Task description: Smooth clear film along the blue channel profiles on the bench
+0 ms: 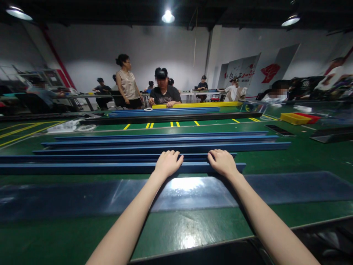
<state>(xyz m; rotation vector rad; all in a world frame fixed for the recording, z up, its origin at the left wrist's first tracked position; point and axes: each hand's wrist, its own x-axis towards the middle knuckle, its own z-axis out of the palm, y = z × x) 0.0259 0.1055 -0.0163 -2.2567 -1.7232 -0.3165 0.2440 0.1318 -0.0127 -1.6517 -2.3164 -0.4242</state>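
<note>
My left hand [168,163] lies over a long blue channel strip [82,168], its fingers curled across the far rail and the thumb pointing right. A short way to the right, my right hand [222,162] grips the same strip close to its right end, thumb pointing left. The undersides of the fingers are hidden. Nearer to me, a long clear plastic sheet [193,195] lies flat on the green table [193,224] and reflects the lamps. Beyond my hands, several more blue channel strips [165,144] lie side by side.
Farther off are a long black strip [176,118], a yellow strip [198,105], a phone [280,130], and yellow and red trays [298,118]. At the far side sits a person in a dark shirt [165,96]. Another person [128,82] stands behind to the left.
</note>
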